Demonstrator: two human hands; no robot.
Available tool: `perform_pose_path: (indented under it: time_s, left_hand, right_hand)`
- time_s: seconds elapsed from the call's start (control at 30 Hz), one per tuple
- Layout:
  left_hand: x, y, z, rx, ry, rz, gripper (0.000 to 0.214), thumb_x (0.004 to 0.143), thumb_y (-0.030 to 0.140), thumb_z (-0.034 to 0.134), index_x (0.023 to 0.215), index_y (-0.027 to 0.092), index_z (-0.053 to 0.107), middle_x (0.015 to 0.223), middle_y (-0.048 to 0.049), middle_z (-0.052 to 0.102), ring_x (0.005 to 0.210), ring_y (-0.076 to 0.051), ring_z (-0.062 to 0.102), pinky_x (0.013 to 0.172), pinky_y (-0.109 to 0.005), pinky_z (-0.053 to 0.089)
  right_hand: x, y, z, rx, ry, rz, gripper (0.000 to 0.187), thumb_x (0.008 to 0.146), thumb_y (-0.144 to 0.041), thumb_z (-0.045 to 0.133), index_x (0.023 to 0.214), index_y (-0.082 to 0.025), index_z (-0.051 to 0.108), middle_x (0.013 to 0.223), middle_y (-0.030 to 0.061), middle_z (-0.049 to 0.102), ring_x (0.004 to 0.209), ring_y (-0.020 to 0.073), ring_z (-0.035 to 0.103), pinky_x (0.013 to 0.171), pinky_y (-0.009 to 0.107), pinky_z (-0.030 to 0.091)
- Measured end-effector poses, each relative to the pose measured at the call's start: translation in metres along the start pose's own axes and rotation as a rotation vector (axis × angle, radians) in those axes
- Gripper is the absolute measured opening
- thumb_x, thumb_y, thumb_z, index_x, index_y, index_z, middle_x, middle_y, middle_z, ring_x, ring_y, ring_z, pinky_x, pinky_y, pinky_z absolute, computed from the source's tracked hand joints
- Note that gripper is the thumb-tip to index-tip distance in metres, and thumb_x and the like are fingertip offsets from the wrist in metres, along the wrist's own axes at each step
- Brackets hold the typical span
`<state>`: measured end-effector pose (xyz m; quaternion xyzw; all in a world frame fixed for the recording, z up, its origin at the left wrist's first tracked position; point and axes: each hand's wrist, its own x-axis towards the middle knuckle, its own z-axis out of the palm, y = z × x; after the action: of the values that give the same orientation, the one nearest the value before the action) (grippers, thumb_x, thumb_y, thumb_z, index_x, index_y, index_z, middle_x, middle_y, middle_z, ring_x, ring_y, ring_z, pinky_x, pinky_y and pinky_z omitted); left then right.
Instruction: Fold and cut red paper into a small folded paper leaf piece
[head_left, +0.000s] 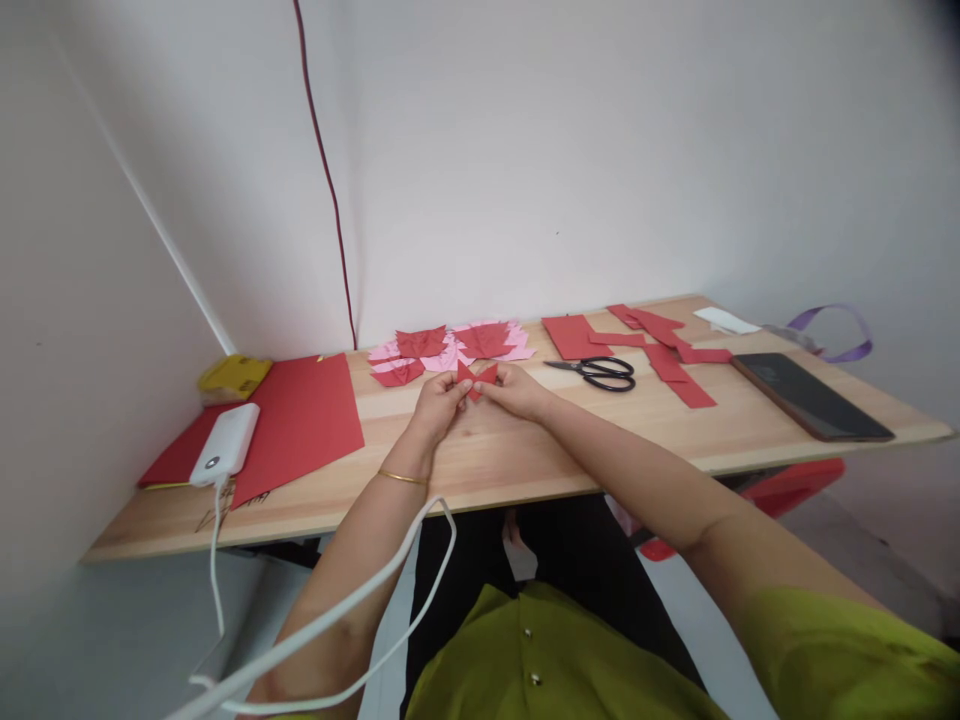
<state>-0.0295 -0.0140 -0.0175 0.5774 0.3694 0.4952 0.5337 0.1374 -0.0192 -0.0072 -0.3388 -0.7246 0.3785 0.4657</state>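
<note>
A small folded red paper piece (475, 377) is pinched between both my hands just above the wooden table (525, 460). My left hand (439, 400) grips its left side with closed fingers; a thin gold bangle circles that wrist. My right hand (516, 390) holds its right side, fingers closed as well. Just behind my hands lies a cluster of folded red and pink paper shapes (450, 348).
Black scissors (600, 372) lie to the right, with red paper strips and a square (660, 350) behind them, then a dark phone (810, 396) and a purple ribbon (832, 330). At the left are large red sheets (300, 420), a white power bank (225, 442) with a cable, and a yellow object (234, 376).
</note>
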Motion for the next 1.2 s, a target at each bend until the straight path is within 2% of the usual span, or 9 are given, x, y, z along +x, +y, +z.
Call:
perform_pose_path:
  time_s: [0.17,0.27,0.4,0.57,0.67,0.93,1.0,1.13,1.2]
  left_hand:
    - [-0.001,0.003,0.001,-0.026,0.010,0.004,0.024,0.069,0.035,0.072,0.072,0.014,0.061,0.050,0.0050,0.048,0.045,-0.007,0.042,0.049,-0.021,0.031]
    - [-0.002,0.003,0.003,-0.058,-0.001,-0.039,0.025,0.068,0.034,0.073,0.077,0.014,0.061,0.051,0.0045,0.051,0.047,-0.007,0.044,0.050,-0.021,0.034]
    - [-0.002,0.001,0.004,-0.066,-0.012,-0.076,0.025,0.066,0.032,0.073,0.070,0.015,0.055,0.051,0.0036,0.053,0.047,-0.008,0.047,0.052,-0.021,0.035]
    - [-0.002,0.001,0.003,-0.021,0.003,-0.047,0.023,0.069,0.032,0.070,0.068,0.016,0.054,0.052,0.0030,0.054,0.048,-0.008,0.047,0.053,-0.021,0.035]
    - [-0.002,0.001,0.003,-0.015,-0.001,-0.050,0.023,0.069,0.032,0.070,0.067,0.016,0.053,0.052,0.0032,0.055,0.049,-0.008,0.047,0.054,-0.022,0.035]
    - [-0.002,0.001,-0.003,-0.037,-0.119,-0.056,0.022,0.071,0.033,0.069,0.074,0.015,0.056,0.054,0.0038,0.055,0.050,-0.008,0.046,0.057,-0.022,0.035]
    - [-0.002,0.001,-0.002,-0.036,-0.094,-0.060,0.024,0.071,0.034,0.069,0.071,0.015,0.054,0.054,0.0034,0.055,0.050,-0.008,0.047,0.056,-0.022,0.035]
    - [-0.003,0.002,0.002,-0.042,-0.069,-0.065,0.027,0.068,0.035,0.072,0.070,0.016,0.052,0.053,0.0034,0.055,0.049,-0.008,0.049,0.054,-0.022,0.035]
    - [-0.004,0.004,0.004,-0.029,-0.072,-0.058,0.027,0.067,0.033,0.073,0.070,0.016,0.053,0.053,0.0037,0.054,0.049,-0.008,0.048,0.054,-0.022,0.035]
  right_hand:
    - [0.001,0.002,-0.001,0.031,-0.030,0.002,0.019,0.080,-0.033,0.058,0.077,-0.016,0.064,0.086,0.0040,0.068,0.081,0.0166,0.061,0.077,0.028,0.047]
    - [0.002,0.006,-0.001,0.044,0.019,0.048,0.020,0.079,-0.034,0.059,0.082,-0.016,0.064,0.085,0.0038,0.069,0.082,0.0173,0.062,0.079,0.030,0.047]
    - [0.001,0.007,0.000,0.087,0.079,0.098,0.026,0.077,-0.036,0.062,0.090,-0.014,0.064,0.091,0.0049,0.069,0.083,0.0171,0.061,0.081,0.030,0.046]
    - [0.000,0.002,0.001,0.119,0.047,0.189,0.031,0.074,-0.043,0.065,0.085,-0.014,0.065,0.077,0.0021,0.066,0.068,0.0132,0.055,0.067,0.026,0.044]
    - [-0.001,0.000,0.000,0.156,0.021,0.190,0.032,0.074,-0.044,0.065,0.083,-0.013,0.065,0.071,0.0005,0.063,0.062,0.0109,0.050,0.062,0.024,0.041]
    - [-0.001,-0.005,-0.003,0.219,-0.096,0.103,0.032,0.076,-0.046,0.063,0.077,-0.014,0.065,0.076,0.0036,0.067,0.071,0.0150,0.058,0.070,0.027,0.045]
    - [-0.001,-0.004,-0.002,0.207,-0.061,0.110,0.031,0.076,-0.045,0.063,0.078,-0.014,0.065,0.077,0.0034,0.068,0.073,0.0154,0.059,0.072,0.028,0.045]
    - [0.001,0.002,0.001,0.151,0.092,0.142,0.029,0.074,-0.042,0.065,0.084,-0.014,0.064,0.084,0.0034,0.069,0.078,0.0156,0.060,0.078,0.029,0.046]
    - [0.001,0.004,0.001,0.136,0.117,0.144,0.028,0.074,-0.040,0.065,0.085,-0.015,0.063,0.085,0.0035,0.069,0.079,0.0158,0.060,0.078,0.030,0.047]
